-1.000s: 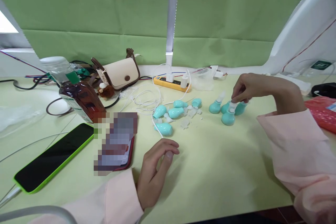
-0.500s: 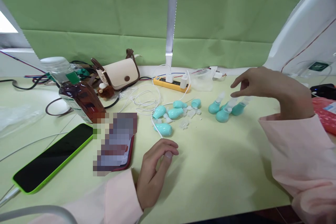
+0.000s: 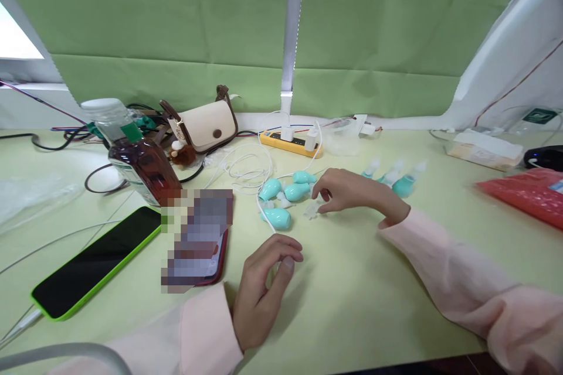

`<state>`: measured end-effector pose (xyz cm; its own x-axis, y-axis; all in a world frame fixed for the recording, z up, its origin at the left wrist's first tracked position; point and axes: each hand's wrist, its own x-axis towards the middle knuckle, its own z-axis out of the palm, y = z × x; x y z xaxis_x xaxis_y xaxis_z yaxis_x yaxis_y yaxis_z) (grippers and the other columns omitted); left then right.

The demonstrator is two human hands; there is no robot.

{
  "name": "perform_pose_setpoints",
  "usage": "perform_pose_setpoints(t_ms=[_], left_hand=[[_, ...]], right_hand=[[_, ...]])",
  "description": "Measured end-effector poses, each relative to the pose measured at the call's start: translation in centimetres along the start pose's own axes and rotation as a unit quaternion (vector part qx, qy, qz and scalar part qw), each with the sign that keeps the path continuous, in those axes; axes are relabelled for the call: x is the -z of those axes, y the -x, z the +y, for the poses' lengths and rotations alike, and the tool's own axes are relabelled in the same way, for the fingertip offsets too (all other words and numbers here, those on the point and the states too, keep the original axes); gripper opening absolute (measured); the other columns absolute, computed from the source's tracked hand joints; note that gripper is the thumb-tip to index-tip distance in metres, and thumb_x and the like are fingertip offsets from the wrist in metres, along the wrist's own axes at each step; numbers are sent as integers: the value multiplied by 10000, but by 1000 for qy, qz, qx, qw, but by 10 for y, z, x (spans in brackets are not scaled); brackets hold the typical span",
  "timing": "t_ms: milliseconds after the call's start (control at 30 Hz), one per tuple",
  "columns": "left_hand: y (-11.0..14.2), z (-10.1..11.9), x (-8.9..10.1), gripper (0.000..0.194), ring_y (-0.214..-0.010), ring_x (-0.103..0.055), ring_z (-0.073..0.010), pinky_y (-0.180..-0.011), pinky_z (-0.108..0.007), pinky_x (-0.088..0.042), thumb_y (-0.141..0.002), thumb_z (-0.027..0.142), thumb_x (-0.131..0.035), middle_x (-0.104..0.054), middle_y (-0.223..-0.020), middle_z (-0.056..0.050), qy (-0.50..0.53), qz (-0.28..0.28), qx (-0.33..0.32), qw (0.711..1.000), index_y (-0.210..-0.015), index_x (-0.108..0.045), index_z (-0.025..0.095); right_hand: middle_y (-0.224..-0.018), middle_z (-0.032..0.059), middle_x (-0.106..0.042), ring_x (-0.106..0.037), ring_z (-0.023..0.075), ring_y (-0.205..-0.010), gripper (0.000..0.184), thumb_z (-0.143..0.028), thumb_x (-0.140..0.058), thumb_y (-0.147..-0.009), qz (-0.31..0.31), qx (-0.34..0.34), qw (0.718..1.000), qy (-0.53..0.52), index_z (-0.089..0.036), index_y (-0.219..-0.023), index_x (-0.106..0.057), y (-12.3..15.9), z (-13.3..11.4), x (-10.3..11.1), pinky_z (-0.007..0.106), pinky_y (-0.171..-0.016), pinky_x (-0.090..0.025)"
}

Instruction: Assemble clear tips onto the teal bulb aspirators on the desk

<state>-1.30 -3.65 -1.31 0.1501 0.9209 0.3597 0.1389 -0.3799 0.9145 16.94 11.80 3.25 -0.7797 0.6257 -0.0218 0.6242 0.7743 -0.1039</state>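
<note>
My right hand (image 3: pixel 345 190) hovers over small translucent plastic pieces (image 3: pixel 311 211), with thumb and fingers apart and nothing visible between them. To its left lie several loose teal squeeze bulbs (image 3: pixel 277 218) among more translucent parts. Behind my right wrist stand several teal bulbs with translucent nozzles (image 3: pixel 403 186), upright and partly hidden by the hand and forearm. Nearer the front, my left hand (image 3: pixel 264 293) rests loosely curled near the table, a gap between thumb and fingers. It holds nothing and is nearest the front teal bulb and a red-cased phone (image 3: pixel 217 261).
A green-cased phone (image 3: pixel 99 263) lies at left, with a bottle of dark liquid (image 3: pixel 143 164) behind it. A cream handbag (image 3: pixel 209 126), a yellow power strip (image 3: pixel 288 143) and a white cable (image 3: pixel 241 167) are at the back. Red plastic packaging (image 3: pixel 525 193) lies at right.
My right hand has moved left and down from above the bulbs with nozzles to the loose translucent pieces. My left hand keeps its pose. The view has shifted slightly.
</note>
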Motion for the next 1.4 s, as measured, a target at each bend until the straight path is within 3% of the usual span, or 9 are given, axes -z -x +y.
perform_pose_setpoints(t_ms=[133,267,433,567,700,800,867,1033,1400], left_hand=[[0,-1,-1,158,-816,-512,-182,-705,-282,-405,-812,175,-406,-552,-854,-77,-11,-4,-4,1000,-751,-551,161],[-1,-4,-3,110,-799,-512,-163,-683,-263,-423,-795,155,-427,-548,-852,-60,-24,1,15,1000,-804,-536,169],[-4,-9,-6,298,-769,-509,-133,-640,-237,-443,-794,188,-451,-529,-904,-45,-10,35,68,997,-1090,-417,200],[-5,-11,-7,245,-688,-508,-125,-576,-221,-431,-788,244,-470,-548,-808,-26,-14,9,95,995,-1028,-480,195],[-4,-12,-8,148,-555,-471,-100,-496,-196,-392,-731,257,-540,-530,-650,11,-40,-6,119,992,-849,-520,169],[-3,-12,-8,105,-507,-450,-89,-462,-183,-358,-698,247,-564,-503,-575,33,-86,-16,123,989,-740,-508,168],[-3,-11,-8,83,-510,-457,-92,-466,-182,-360,-690,230,-563,-509,-575,31,-113,-30,120,986,-712,-509,170],[-3,-10,-8,111,-546,-481,-99,-509,-186,-394,-704,213,-536,-538,-633,11,-126,-38,126,983,-802,-549,164],[-7,-12,-9,195,-556,-481,-90,-523,-183,-394,-651,196,-609,-524,-628,15,-17,11,193,981,-836,-579,146]], right_hand=[[-602,10,-555,-474,139,-611,208,-248,-593,-608,-17,25,999,-9,-188,-803,-631,-3,-4,-12,233,-532,-313],[-543,-16,-497,-425,98,-526,177,-234,-583,-627,1,48,998,-28,-167,-783,-632,-4,-13,-6,221,-514,-309],[-568,-31,-471,-423,70,-514,209,-301,-558,-688,-37,133,970,-200,-146,-821,-605,6,-42,-2,201,-521,-353],[-610,-17,-494,-447,77,-558,218,-329,-524,-728,-40,126,944,-301,-139,-813,-588,23,-59,-18,209,-558,-388],[-643,4,-529,-458,95,-571,251,-330,-540,-720,83,94,946,-298,-160,-899,-585,36,-45,-39,223,-540,-389],[-610,16,-537,-433,100,-515,172,-284,-513,-731,249,32,946,-203,-167,-833,-588,42,-21,-52,234,-500,-365],[-591,24,-537,-444,111,-510,152,-254,-476,-742,280,0,951,-127,-168,-796,-589,44,-6,-59,242,-496,-354],[-691,66,-574,-519,161,-621,202,-218,-450,-730,191,3,981,-14,-149,-845,-601,47,4,-64,269,-557,-363],[-656,28,-555,-471,113,-566,125,-216,-447,-761,181,-12,963,-198,-157,-758,-557,43,-14,-68,252,-549,-377]])
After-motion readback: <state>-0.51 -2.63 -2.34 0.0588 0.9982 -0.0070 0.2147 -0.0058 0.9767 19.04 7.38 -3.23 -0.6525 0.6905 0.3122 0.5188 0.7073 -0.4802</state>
